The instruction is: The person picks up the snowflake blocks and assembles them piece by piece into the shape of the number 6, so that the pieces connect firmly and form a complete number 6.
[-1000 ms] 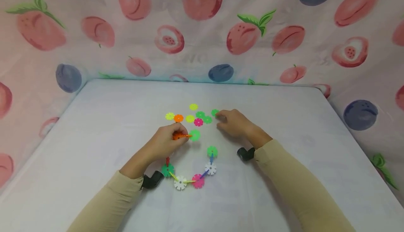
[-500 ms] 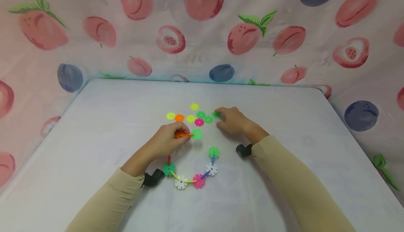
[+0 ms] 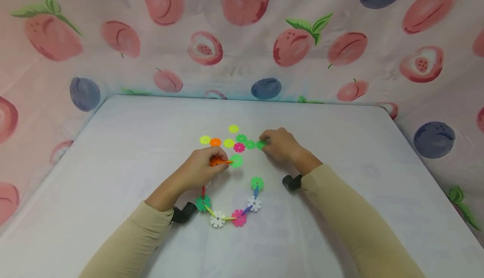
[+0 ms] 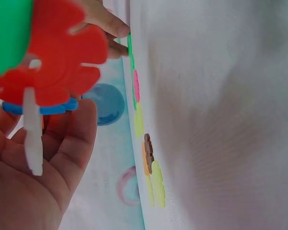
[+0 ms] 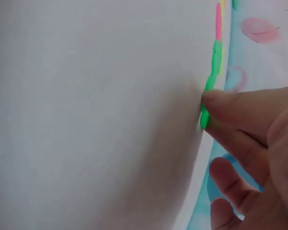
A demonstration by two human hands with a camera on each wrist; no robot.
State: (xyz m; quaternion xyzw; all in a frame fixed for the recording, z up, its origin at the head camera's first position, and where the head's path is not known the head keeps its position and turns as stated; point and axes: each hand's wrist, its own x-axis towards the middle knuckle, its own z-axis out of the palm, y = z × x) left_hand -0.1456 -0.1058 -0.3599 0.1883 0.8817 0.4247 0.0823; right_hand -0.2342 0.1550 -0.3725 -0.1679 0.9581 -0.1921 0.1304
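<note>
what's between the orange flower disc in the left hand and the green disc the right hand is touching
In the head view, a loose green plastic flower disc lies on the white table between them, beside the orange disc.

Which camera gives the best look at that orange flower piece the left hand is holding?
The left wrist view: the orange flower piece fills it, on a stick. The head view shows only a sliver in the left hand. The right wrist view misses it.
</note>
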